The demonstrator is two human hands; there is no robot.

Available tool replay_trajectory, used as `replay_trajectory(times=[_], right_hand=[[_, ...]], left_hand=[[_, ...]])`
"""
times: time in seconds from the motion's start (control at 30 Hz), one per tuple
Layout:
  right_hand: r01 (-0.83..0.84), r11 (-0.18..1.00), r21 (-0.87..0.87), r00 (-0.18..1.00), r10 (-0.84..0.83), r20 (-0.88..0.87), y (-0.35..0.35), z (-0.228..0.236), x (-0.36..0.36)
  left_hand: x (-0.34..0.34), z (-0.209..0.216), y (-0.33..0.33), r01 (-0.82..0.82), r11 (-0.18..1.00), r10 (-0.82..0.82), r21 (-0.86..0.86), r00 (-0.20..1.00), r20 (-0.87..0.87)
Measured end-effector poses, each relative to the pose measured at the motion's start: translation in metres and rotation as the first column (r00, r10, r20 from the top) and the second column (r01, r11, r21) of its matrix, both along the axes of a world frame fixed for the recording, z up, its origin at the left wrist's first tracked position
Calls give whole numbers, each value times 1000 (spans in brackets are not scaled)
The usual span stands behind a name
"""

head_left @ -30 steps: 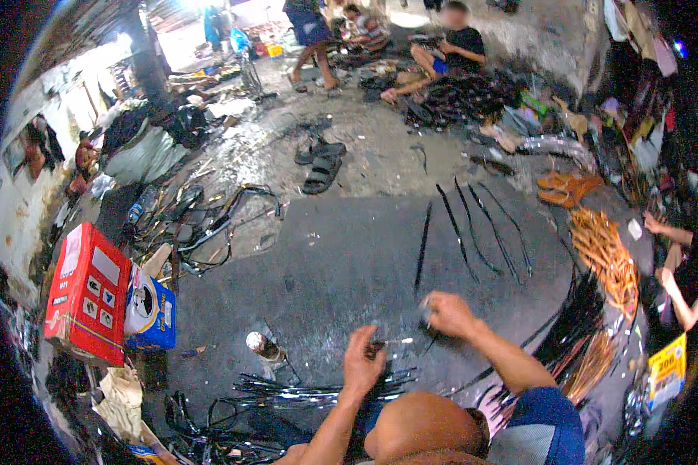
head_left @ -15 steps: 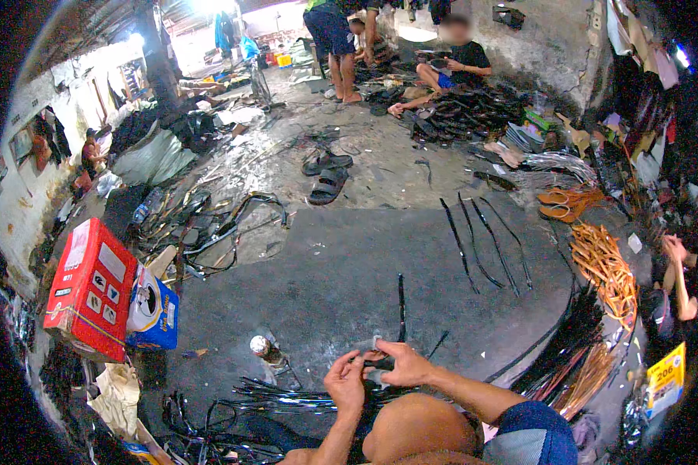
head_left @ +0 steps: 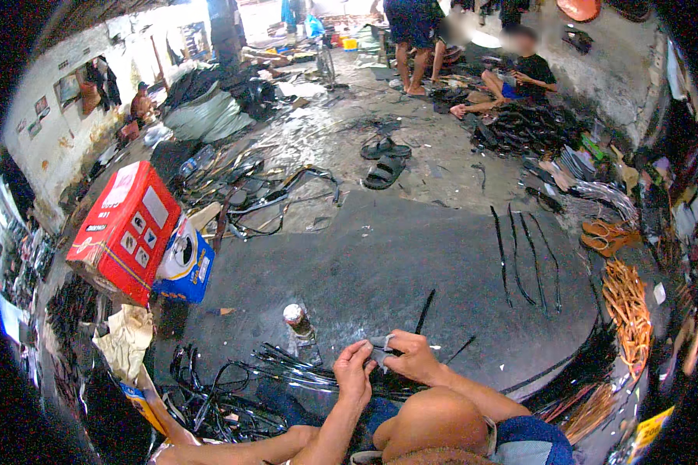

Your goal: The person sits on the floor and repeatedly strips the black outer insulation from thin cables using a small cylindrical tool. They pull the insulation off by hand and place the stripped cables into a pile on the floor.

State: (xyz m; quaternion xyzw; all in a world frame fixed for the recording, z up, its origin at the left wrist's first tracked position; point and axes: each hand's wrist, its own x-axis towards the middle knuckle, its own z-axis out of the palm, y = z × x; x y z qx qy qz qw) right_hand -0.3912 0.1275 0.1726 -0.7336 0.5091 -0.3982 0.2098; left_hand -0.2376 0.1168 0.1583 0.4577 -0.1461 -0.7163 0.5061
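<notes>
Hands (head_left: 354, 370) pinch dark strip (head_left: 378, 353); jar (head_left: 296, 319) nearby; contents unclear

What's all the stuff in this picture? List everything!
Printed cardboard box: one, red, left
Smaller box: one, blue and white, beside it
Flat floor sheet: one, dark grey, centre
Long thin strips: four, black, sheet's right
Glossy thin strips: many, black, left of hands
Strappy sandals: two, black, floor beyond sheet
Tangled strip pile: one, orange-brown, right
Small cylindrical container: one, white-topped, left of hands
Other people: at least three, clothes mixed, background
Jumbled clutter: uncountable, mixed colours, around sheet
Small held piece: one, dark, between hands
Left hand, right hand: two, bare, lower middle
</notes>
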Motion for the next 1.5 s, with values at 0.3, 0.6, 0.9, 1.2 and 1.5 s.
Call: replay_trajectory(times=[0.3, 0.6, 0.9, 1.2, 1.5], right_hand=[[-92, 993, -70, 990, 84, -109, -2, -4, 7], [-28, 999, 22, 994, 26, 105, 38, -18, -42], [-29, 907, 419, 1000, 30, 3, 139, -71, -149], [931, 347, 114, 364, -859, -360, 71, -144, -276], [934, 323, 155, 357, -871, -337, -2, -125, -313]], left_hand=[[26, -24, -9, -38, 999, 36, -29, 998, -48], [152, -65, -91, -86, 995, 89, -54, 994, 59], [272, -157, -100, 34, 977, -74, 211, 980, 183], [183, -123, -83, 88, 981, 172, -172, 13, 985], [95, -68, -54, 453, 728, 415, -515, 307, 856]])
